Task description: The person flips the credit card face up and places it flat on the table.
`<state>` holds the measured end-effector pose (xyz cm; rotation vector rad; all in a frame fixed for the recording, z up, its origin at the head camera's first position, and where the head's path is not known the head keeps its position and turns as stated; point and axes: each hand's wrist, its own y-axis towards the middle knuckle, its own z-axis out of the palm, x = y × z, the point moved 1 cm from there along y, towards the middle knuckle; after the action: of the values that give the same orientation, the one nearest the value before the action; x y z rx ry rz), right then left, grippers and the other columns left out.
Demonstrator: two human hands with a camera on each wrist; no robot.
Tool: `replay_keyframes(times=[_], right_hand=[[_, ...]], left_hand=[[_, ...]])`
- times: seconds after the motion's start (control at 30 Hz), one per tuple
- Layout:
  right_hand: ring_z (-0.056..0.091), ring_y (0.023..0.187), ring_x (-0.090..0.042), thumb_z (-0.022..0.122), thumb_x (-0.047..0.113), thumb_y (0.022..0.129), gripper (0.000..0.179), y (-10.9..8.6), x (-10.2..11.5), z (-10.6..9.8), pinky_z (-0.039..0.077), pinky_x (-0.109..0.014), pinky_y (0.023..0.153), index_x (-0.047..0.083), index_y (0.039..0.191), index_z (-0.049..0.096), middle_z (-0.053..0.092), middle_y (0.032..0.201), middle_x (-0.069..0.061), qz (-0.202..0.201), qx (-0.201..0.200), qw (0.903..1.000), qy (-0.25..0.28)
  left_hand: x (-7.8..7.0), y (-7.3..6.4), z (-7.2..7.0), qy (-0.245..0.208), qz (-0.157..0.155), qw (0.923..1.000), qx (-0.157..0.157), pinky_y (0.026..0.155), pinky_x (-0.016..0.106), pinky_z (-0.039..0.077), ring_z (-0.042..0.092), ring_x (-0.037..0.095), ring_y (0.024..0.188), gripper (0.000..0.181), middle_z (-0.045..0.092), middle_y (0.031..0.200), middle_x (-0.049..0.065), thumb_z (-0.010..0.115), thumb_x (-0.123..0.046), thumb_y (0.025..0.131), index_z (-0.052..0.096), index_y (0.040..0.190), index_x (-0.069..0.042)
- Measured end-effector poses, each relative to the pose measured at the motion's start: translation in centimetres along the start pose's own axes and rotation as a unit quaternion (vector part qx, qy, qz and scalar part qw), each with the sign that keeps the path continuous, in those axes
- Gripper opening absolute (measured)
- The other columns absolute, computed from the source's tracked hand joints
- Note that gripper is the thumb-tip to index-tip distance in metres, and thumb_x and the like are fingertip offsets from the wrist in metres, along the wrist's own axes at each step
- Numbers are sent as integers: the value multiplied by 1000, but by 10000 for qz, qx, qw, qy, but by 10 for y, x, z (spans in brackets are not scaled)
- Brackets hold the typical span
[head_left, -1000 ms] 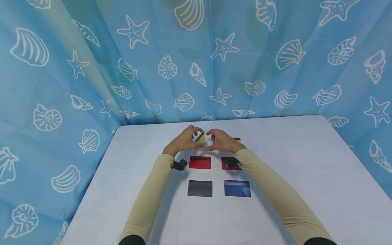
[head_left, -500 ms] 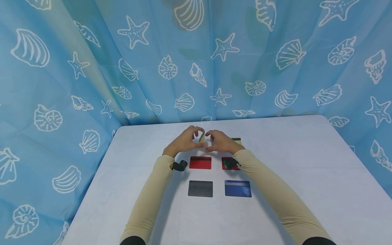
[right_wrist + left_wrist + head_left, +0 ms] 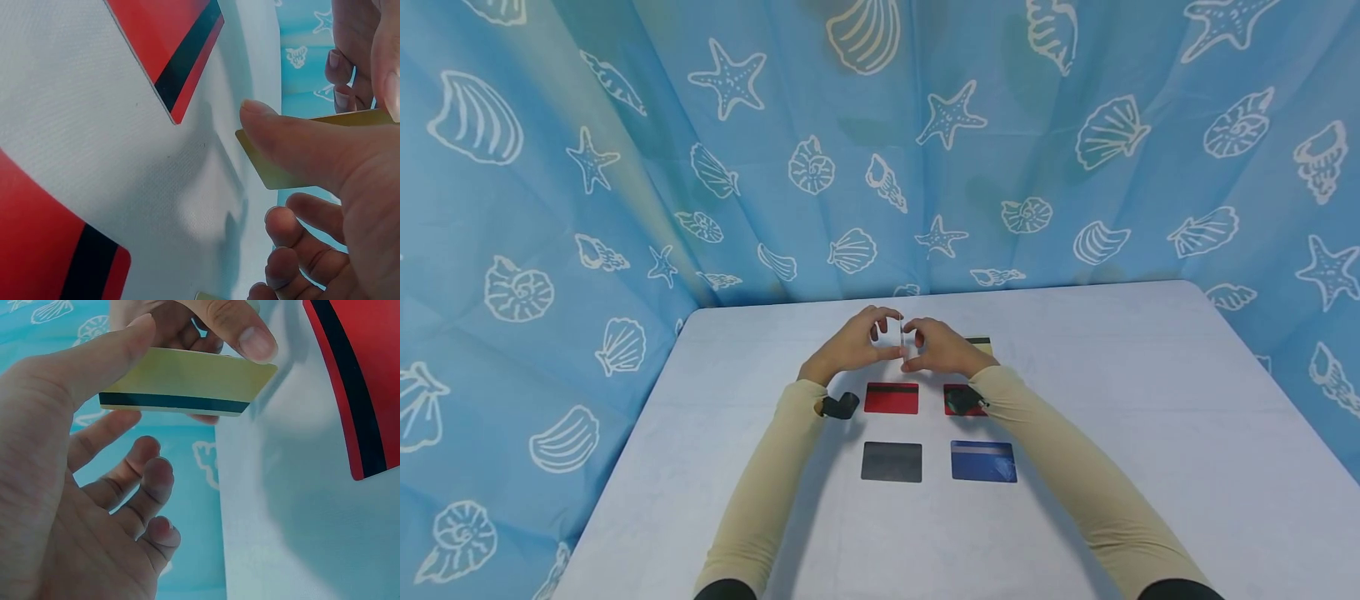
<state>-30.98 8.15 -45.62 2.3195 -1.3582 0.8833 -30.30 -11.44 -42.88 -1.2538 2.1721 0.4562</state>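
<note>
A gold card with a black stripe (image 3: 181,378) stands on edge between both hands, seen only as a thin line in the head view. My left hand (image 3: 856,342) pinches it between thumb and index finger; the other fingers curl loosely below. From the opposite side my right hand (image 3: 949,346) also pinches the card, its thumb (image 3: 269,128) lying over one end. Nearer me are two red cards with black stripes, the left one (image 3: 891,404) in full sight and the right one (image 3: 952,407) partly covered by the right wrist camera.
A dark grey card (image 3: 891,462) and a blue card (image 3: 983,463) lie in the front row. Another gold card (image 3: 983,343) shows partly behind the right wrist. The white table (image 3: 1112,375) meets a blue shell-patterned curtain (image 3: 955,183) at the back.
The gold card has turned from showing its striped face to edge-on in the head view. My right hand has shifted slightly left and now pinches it too.
</note>
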Motion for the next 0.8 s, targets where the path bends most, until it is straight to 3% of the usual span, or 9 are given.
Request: replay_keyframes(times=[0.43,0.8], right_hand=[[54,95,-23,88,22,82,71,-2,2,3,50,-27,76,0,142,55,61,105,-14,332,150,9993,21],[55,101,-24,87,22,84,68,-2,0,3,53,-30,81,1,142,57,64,114,-15,357,131,9993,5]], left_hand=[[-1,-1,0,-30,3,10000,-48,76,27,53,54,25,104,66,58,121,14,80,-35,90,54,146,-13],[2,-2,0,-68,120,9998,-112,78,28,54,56,26,104,67,59,120,13,80,-35,89,54,146,-11]])
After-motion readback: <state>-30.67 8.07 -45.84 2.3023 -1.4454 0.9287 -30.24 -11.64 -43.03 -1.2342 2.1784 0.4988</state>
